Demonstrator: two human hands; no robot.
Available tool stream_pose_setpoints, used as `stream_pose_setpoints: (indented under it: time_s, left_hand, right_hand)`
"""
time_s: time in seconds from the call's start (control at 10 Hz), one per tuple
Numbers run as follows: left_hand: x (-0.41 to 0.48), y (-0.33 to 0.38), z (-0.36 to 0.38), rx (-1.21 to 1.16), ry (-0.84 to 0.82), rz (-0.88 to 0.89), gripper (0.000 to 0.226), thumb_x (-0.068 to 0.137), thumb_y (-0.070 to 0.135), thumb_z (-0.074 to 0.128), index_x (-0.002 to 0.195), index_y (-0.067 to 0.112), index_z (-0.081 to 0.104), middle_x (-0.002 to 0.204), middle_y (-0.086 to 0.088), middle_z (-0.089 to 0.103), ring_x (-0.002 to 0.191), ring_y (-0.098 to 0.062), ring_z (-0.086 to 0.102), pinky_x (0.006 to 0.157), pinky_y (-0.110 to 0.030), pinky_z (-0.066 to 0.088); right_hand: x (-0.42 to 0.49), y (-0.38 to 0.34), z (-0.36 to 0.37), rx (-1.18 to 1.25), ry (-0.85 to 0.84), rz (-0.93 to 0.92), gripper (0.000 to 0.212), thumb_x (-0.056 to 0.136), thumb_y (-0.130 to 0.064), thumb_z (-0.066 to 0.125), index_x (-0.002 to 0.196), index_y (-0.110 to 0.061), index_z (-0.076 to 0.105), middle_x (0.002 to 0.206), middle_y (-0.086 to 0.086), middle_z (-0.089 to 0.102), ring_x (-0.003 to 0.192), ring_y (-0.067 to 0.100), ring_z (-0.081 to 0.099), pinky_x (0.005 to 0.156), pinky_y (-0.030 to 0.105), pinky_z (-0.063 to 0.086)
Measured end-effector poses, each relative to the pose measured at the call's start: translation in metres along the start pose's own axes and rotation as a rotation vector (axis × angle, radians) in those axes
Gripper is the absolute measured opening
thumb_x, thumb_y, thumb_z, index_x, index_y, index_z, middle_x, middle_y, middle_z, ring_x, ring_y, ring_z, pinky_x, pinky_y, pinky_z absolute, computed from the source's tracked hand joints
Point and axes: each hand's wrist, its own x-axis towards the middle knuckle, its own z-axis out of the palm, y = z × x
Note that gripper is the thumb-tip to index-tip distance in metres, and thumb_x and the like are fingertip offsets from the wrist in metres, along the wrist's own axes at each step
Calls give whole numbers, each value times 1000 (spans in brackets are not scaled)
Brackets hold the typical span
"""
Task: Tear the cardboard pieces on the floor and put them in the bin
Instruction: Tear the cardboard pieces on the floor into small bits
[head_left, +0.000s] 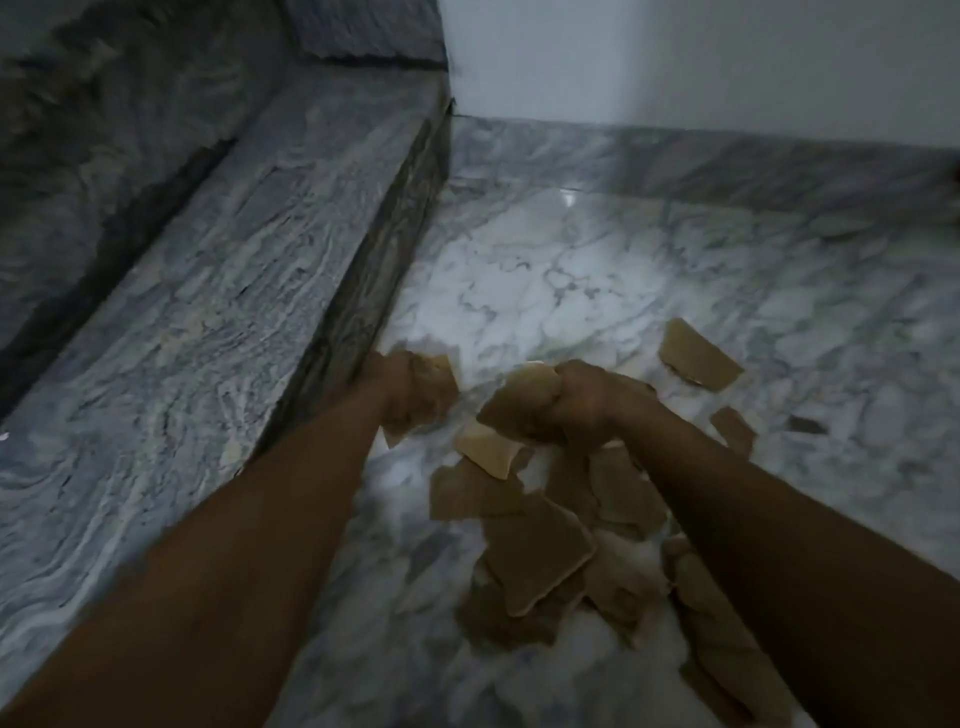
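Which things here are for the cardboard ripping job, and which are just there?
For the job:
left hand, gripping a cardboard scrap
right hand, gripping a bigger cardboard piece
cardboard pile below them
stray piece farther off

Just there:
marble floor
marble step
white wall
No bin shows.

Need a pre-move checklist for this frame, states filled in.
1. Grip of left hand on left piece: ok.
2. Grip of right hand on right piece: ok.
3. Held pieces apart, tear done: ok.
4. Bin in view: not ok, none seen.
5. Clearing of floor: not ok, pile and stray lie there.
6. Firm hold by fingers: cannot tell, blurred.
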Motion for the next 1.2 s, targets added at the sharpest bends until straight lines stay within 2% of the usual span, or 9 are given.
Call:
stream_pose_setpoints:
  time_s: [0.1, 0.4, 0.6, 0.7, 0.8, 0.9, 1.0, 1.1, 1.2]
  left_hand:
    - [24, -13, 21, -5, 91, 56, 77, 48, 51, 80, 115, 17, 64, 115, -10, 65, 103, -30, 64, 89, -38, 55]
    - [35, -18, 24, 77, 211, 81, 44, 73, 36, 74, 113, 21, 62, 119, -15, 61, 107, -37, 59, 85, -35, 51]
    - [25, -6, 29, 208, 140, 122, 44, 75, 43, 70, 111, 19, 66, 117, -14, 63, 101, -34, 61, 79, -34, 52]
    - [17, 1, 23, 275, 103, 184, 45, 75, 41, 74, 110, 14, 64, 111, -17, 63, 98, -35, 62, 75, -35, 55]
    - [2, 5, 7, 171, -22, 301, 31, 72, 33, 81, 95, 16, 69, 95, -12, 68, 85, -28, 66, 68, -32, 53]
    - [-26, 24, 15, 184, -301, 469, 19, 68, 22, 87, 70, 23, 68, 75, 4, 68, 68, -14, 66, 61, -25, 50]
    - [-30, 39, 48, 418, -312, 567, 55, 65, 33, 87, 113, 19, 64, 126, -2, 53, 119, -25, 52, 100, -37, 46]
    - [-24, 45, 69, 547, -220, 666, 65, 65, 45, 81, 122, 25, 57, 136, 0, 34, 124, -29, 35, 104, -45, 39]
    - [-15, 47, 77, 584, -189, 650, 68, 70, 47, 77, 131, 30, 51, 125, 0, 37, 114, -29, 35, 99, -48, 42]
  right_hand:
    - [39, -20, 38, 78, 58, -4, 39, 78, -38, 70, 102, -9, 60, 114, 19, 58, 107, 37, 59, 74, 31, 38]
    - [58, -27, 77, 195, 229, -9, 41, 86, -29, 68, 119, -10, 52, 122, 17, 59, 114, 35, 56, 81, 33, 39]
    - [22, 20, 61, 466, 262, 38, 87, 64, -30, 85, 142, -14, 50, 133, 5, 60, 120, 26, 59, 92, 32, 49]
    - [11, 53, 37, 389, 319, 59, 73, 69, -19, 86, 135, -8, 58, 132, 7, 61, 120, 26, 59, 96, 36, 50]
    - [8, 76, 20, 464, 331, 58, 48, 76, 7, 78, 122, 7, 62, 123, 7, 60, 108, 16, 61, 75, 5, 46]
    - [8, 87, 12, 461, 341, 130, 85, 53, -33, 90, 127, -4, 61, 132, 10, 61, 118, 22, 58, 90, 16, 45]
    - [4, 82, 2, 469, 287, 214, 80, 56, -36, 90, 121, -1, 61, 123, 9, 62, 116, 24, 58, 86, 28, 41]
    - [16, 80, 9, 537, 211, 201, 37, 64, -16, 88, 98, -10, 75, 102, 1, 70, 95, 18, 68, 82, 32, 48]
    - [46, 80, 34, 328, 245, 278, 74, 64, -36, 87, 127, -10, 59, 134, 14, 55, 122, 38, 53, 98, 47, 47]
